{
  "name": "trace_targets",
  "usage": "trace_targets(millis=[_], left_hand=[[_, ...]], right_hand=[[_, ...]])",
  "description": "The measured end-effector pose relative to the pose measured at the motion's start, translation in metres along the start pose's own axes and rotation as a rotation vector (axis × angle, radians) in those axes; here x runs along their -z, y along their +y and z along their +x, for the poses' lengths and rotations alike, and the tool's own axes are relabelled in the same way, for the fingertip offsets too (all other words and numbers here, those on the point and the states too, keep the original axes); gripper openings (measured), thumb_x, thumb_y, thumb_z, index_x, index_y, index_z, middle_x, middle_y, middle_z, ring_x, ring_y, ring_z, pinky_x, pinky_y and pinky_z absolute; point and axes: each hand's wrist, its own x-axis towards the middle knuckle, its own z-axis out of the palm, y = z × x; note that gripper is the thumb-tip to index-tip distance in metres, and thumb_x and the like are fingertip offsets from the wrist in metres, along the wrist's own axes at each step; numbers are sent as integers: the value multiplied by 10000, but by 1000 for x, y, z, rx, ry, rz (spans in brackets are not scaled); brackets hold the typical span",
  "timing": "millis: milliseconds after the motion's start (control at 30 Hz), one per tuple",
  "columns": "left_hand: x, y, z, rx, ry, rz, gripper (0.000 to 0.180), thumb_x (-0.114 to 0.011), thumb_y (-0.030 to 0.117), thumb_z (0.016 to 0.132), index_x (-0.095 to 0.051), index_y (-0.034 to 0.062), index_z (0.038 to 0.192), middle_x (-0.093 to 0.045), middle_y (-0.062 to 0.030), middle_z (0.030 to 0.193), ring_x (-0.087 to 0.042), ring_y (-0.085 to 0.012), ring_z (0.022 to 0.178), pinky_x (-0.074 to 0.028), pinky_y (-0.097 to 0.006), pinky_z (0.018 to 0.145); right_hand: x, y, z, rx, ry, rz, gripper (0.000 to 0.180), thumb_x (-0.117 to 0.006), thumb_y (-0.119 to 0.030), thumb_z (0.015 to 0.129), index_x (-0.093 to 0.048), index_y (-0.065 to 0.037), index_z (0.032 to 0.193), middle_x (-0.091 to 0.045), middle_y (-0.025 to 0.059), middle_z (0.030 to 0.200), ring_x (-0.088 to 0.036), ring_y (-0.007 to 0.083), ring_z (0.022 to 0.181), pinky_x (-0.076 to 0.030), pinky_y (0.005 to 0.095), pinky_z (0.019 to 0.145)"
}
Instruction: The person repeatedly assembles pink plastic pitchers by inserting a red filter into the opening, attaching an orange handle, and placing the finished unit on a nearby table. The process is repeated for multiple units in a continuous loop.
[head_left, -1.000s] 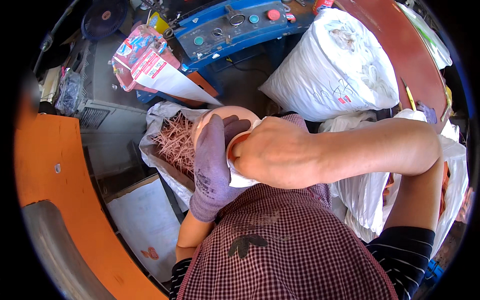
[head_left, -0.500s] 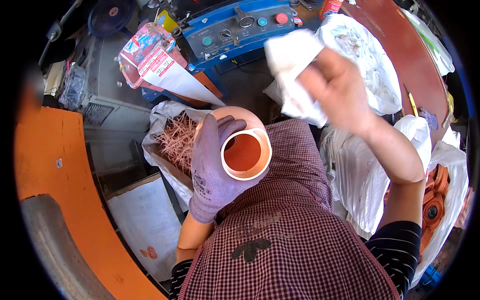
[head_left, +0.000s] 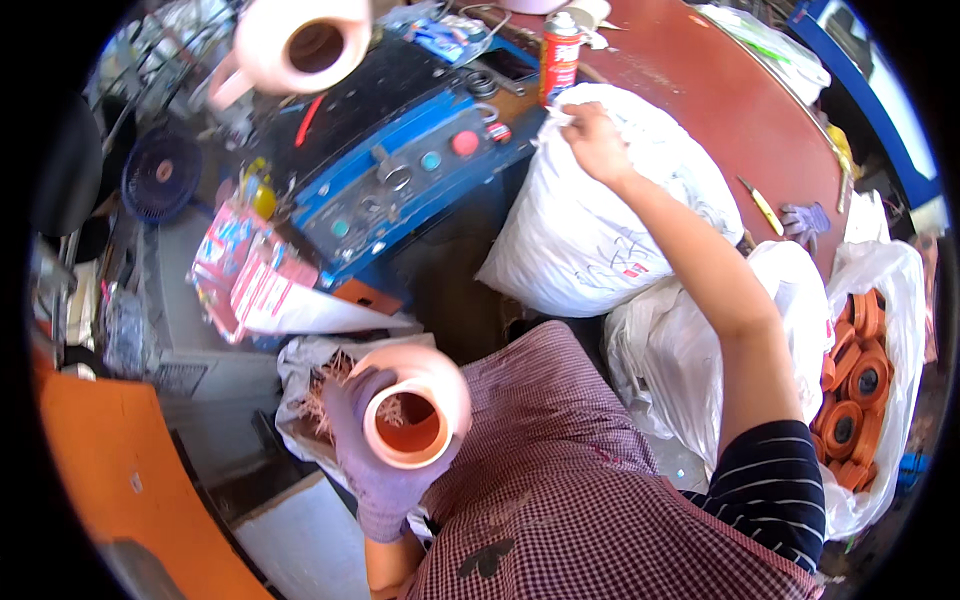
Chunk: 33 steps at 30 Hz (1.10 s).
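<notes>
My left hand, in a purple-grey work glove, is closed around a peach-coloured round-bodied plastic vessel. The vessel's wide mouth points up toward me, and some pinkish shreds show inside. Farther off to the right, my bare right hand pinches the upper edge of a bulging white sack. The sack now hides what it contains. Beneath the gloved hand stands a bag of pinkish plastic shreds, partly covered by the vessel.
A blue control panel with buttons stands ahead. Above it is a peach watering can. A roll of labels hangs at left. A red spray can and a yellow cutter rest on the red table. Orange parts fill a bag at right.
My right hand has moved up and away, from holding a white cloth-like piece to gripping the sack's edge. The sack's opening is now covered. The view has shifted, and the vessel appears lower left.
</notes>
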Motion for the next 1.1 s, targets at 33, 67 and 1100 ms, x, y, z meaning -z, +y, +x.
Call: trace_targets(millis=[33,67,1100], left_hand=[[1,-6,-1,-11,3,35,1179,-887,204,531,-188,-79,1438,-556,-179,1222,-555,-333,1138,-440,-442,992],[3,-13,-3,-19,11,66,1249,-876,205,533,-125,-93,1485,-553,-186,1239,-548,-336,1151,-431,-445,1001],[-13,12,8,63,41,-61,1091,-908,189,572,-250,-60,1406,-561,-169,1219,-574,-303,1126,-456,-407,976]], right_hand=[[-2,-7,3,63,83,-58,388,-600,-145,859,-587,26,1208,-549,241,1177,-621,404,1005,-501,460,884],[-3,-19,6,133,159,-119,427,-594,-155,870,-547,19,1257,-515,240,1212,-611,421,1010,-500,475,885],[43,98,63,-66,128,87,248,-807,-214,705,-669,-13,753,-654,154,758,-637,259,703,-495,376,686]])
